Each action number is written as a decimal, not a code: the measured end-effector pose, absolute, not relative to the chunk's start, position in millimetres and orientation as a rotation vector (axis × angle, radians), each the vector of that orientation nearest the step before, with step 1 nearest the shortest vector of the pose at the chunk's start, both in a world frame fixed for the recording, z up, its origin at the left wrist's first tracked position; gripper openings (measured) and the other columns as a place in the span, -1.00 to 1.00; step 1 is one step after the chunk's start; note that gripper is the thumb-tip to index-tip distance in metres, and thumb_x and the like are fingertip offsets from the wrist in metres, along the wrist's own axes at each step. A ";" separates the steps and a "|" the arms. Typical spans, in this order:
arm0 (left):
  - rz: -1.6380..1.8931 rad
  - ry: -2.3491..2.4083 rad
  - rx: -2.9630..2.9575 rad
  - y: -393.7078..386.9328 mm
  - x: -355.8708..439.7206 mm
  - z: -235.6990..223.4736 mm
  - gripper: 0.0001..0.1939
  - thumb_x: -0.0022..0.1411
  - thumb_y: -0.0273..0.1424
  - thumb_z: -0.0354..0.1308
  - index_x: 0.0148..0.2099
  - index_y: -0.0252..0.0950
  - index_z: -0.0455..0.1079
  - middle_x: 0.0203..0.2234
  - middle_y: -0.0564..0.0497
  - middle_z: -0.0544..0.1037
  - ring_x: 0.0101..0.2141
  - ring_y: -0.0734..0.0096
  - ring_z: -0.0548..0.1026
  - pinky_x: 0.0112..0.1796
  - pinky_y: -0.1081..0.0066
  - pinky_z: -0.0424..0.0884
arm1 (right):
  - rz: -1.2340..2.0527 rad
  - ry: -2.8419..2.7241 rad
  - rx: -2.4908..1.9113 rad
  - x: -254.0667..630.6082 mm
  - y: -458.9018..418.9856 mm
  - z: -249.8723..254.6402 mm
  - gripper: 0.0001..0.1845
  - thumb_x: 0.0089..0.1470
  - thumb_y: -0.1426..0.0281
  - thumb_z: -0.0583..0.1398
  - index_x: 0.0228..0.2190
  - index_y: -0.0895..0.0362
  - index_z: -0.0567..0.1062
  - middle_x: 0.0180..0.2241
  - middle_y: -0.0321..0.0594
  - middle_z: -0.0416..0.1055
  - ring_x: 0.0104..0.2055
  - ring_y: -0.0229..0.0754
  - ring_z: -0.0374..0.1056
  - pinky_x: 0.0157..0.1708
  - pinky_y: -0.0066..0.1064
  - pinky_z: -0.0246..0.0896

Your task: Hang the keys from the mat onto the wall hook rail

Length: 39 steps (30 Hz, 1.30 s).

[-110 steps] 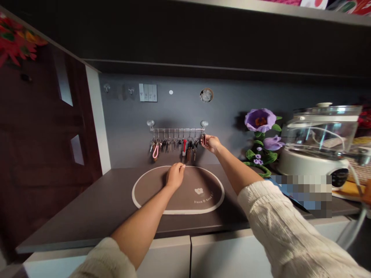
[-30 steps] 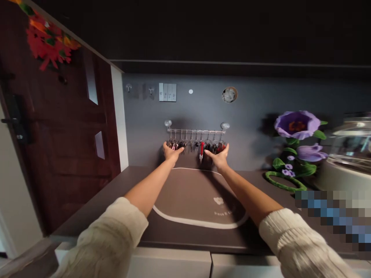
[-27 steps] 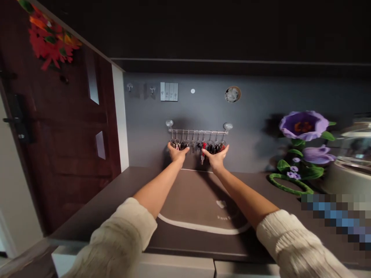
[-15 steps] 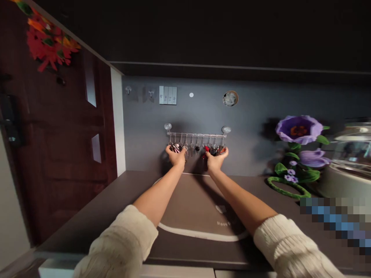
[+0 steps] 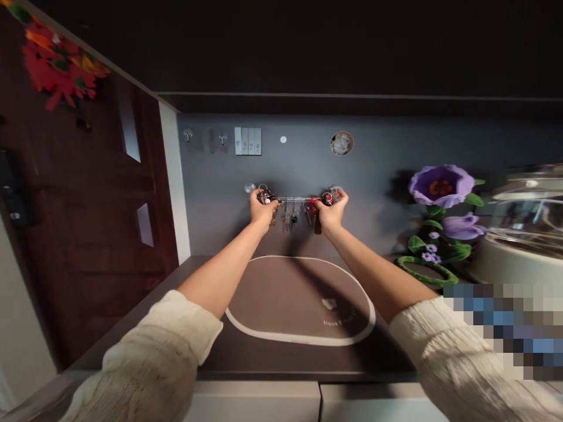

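A chrome hook rail [image 5: 294,199] is fixed to the grey wall above the counter, with several key bunches on it. My left hand [image 5: 261,210] is closed around the bunches at the rail's left end, lifted up to rail height. My right hand [image 5: 331,211] is closed around the bunches at the right end, a red tag showing between its fingers. A few keys [image 5: 290,218] still hang loose between my two hands. Both forearms stretch out over the counter, cream knitted sleeves pushed back.
A brown oval mat [image 5: 299,299] with a white border lies on the dark counter under my arms. Purple artificial flowers [image 5: 440,205] and a glass-lidded cooker [image 5: 523,234] stand at the right. A dark wooden door [image 5: 79,223] is at the left. Switches [image 5: 247,141] sit above the rail.
Both hands have gone from cupping the keys from below to closing round them and raising them to the rail. Earlier only the right hand was at the rail.
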<state>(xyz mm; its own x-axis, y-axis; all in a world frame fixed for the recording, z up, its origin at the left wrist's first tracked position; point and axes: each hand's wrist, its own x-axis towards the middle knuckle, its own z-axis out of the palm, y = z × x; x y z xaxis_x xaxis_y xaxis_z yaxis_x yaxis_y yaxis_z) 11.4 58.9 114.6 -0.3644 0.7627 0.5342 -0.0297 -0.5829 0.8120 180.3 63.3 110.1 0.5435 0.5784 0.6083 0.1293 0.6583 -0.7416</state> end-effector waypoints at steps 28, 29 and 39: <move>1.042 1.130 1.704 0.6 -32.0 25.9 -0.50 -0.15 -0.60 0.16 -0.10 -0.24 0.17 -0.60 0.19 0.32 -0.65 0.62 0.32 -0.65 0.62 0.20 | 0.532 -1.044 -0.632 169.2 59.0 162.0 -0.38 -0.22 0.58 0.19 -0.16 -0.03 0.04 -0.23 -0.29 0.21 -0.40 -0.38 0.32 -0.48 -0.53 0.35; 1.004 1.134 1.717 1.9 -34.4 24.9 -0.49 -0.15 -0.60 0.16 -0.09 -0.25 0.17 -0.60 0.18 0.33 -0.65 0.61 0.32 -0.64 0.60 0.21 | 0.570 -1.103 -0.645 172.7 51.5 155.7 -0.39 -0.23 0.59 0.20 -0.18 -0.03 0.05 -0.28 -0.31 0.22 -0.43 -0.38 0.32 -0.52 -0.53 0.33; 0.693 1.455 2.303 11.3 -47.0 23.4 -0.48 -0.26 -0.37 0.27 -0.13 -0.25 0.35 -0.24 -0.02 0.44 -0.24 0.30 0.41 -0.23 0.42 0.31 | 0.661 -1.834 -1.402 212.3 -4.7 61.1 -0.37 -0.40 0.49 0.32 -0.18 0.10 0.27 -0.35 -0.24 0.41 -0.32 -0.14 0.38 -0.36 -0.35 0.32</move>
<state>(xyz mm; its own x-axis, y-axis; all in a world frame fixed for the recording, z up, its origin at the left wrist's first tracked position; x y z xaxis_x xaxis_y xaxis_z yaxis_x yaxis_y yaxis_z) -47.0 11.3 23.4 0.3602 0.9054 0.2246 0.7454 -0.4241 0.5143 212.3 -4.7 61.1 -0.1459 0.9608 0.2359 0.5898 0.2759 -0.7589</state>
